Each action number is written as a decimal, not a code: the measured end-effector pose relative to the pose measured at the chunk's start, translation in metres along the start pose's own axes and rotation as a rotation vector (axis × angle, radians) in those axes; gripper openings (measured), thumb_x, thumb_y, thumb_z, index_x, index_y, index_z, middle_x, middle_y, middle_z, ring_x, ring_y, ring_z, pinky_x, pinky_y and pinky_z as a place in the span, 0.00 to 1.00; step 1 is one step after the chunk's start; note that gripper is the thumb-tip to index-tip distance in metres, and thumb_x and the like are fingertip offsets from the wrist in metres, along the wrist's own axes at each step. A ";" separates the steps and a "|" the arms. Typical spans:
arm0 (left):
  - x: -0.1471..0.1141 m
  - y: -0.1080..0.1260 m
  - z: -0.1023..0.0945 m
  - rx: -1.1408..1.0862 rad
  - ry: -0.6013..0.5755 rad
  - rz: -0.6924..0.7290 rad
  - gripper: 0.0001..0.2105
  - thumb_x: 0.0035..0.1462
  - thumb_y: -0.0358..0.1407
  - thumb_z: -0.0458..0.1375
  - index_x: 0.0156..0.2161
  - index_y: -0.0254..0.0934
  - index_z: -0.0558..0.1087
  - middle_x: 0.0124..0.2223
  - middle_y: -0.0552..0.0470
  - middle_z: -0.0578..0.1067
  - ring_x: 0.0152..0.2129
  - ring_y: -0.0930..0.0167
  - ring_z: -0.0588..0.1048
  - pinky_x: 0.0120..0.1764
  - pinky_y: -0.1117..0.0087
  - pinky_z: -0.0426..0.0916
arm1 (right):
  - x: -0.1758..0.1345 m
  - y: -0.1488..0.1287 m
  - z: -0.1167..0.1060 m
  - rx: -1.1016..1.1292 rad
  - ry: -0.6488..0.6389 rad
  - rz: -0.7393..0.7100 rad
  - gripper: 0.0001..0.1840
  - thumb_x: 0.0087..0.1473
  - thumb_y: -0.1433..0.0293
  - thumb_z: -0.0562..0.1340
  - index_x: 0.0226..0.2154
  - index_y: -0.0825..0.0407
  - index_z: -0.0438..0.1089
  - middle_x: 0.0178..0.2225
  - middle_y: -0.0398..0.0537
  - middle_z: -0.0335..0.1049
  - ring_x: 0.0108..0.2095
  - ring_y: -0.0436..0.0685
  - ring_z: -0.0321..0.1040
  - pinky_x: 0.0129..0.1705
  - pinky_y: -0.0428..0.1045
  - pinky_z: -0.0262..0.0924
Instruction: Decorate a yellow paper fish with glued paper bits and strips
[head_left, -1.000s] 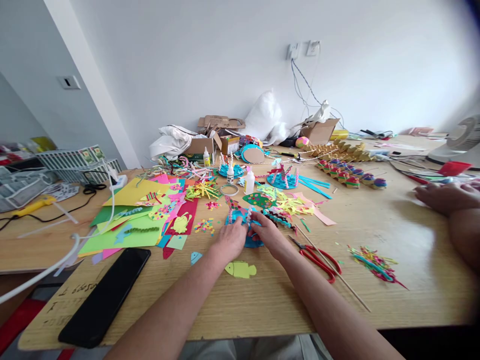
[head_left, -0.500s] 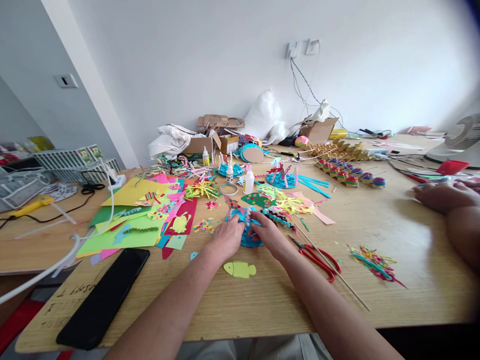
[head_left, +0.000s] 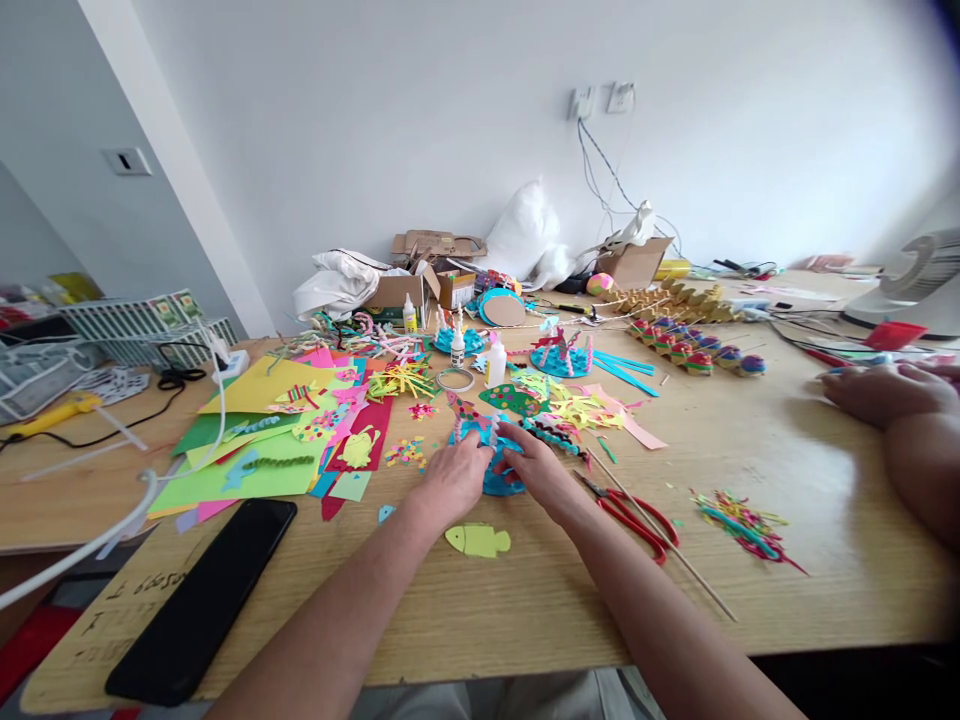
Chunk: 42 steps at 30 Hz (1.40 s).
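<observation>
A round blue paper craft stands on the table in front of me, with twisted pale pink stems rising from it. My left hand is closed at its left side, with the fingertips against the craft and partly hidden. From the right, my right hand curls its fingers around the craft's edge beside a twisted stem. A pink spotted paper fish rises just behind my left hand. Behind the craft is a green spotted paper fish. A yellow-green paper fish lies flat nearer to me.
Red-handled scissors and a thin wooden stick lie to the right. Glue bottles stand behind the craft. Coloured paper sheets and a black phone occupy the left. Another person's hand rests at the far right.
The whole view has shifted very slightly. Both hands stay at the blue craft, with no clear change in their hold.
</observation>
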<state>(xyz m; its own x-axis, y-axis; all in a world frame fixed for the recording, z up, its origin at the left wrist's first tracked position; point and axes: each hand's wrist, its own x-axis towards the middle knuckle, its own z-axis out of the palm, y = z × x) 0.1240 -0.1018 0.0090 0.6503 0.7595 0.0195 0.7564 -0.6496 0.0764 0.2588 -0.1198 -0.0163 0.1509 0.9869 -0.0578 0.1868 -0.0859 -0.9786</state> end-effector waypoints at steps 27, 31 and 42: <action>-0.015 -0.003 -0.054 -1.102 0.104 0.181 0.12 0.52 0.41 0.52 0.24 0.34 0.63 0.17 0.60 0.61 0.12 0.81 0.58 0.16 0.79 0.52 | -0.057 -0.004 -0.032 -0.639 -0.106 -0.190 0.14 0.48 0.73 0.54 0.38 0.53 0.68 0.35 0.49 0.72 0.32 0.53 0.68 0.32 0.46 0.59; -0.026 -0.004 -0.076 -1.331 0.160 0.215 0.09 0.51 0.39 0.54 0.28 0.34 0.65 0.21 0.58 0.65 0.14 0.81 0.60 0.16 0.80 0.54 | -0.066 -0.007 -0.020 -0.774 -0.194 -0.218 0.12 0.45 0.76 0.55 0.34 0.54 0.70 0.32 0.49 0.72 0.30 0.53 0.67 0.31 0.45 0.58; -0.072 -0.033 -0.051 -0.617 0.185 0.042 0.07 0.54 0.32 0.50 0.33 0.37 0.70 0.30 0.55 0.72 0.28 0.75 0.68 0.31 0.75 0.61 | -0.068 0.007 0.002 -0.915 -0.325 -0.296 0.17 0.42 0.78 0.53 0.36 0.54 0.69 0.38 0.53 0.68 0.37 0.57 0.65 0.37 0.48 0.54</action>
<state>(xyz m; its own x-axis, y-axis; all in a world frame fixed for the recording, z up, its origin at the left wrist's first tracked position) 0.0484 -0.1333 0.0558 0.6136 0.7631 0.2027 0.5149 -0.5814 0.6300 0.2476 -0.1867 -0.0197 -0.2676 0.9633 -0.0219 0.8660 0.2305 -0.4437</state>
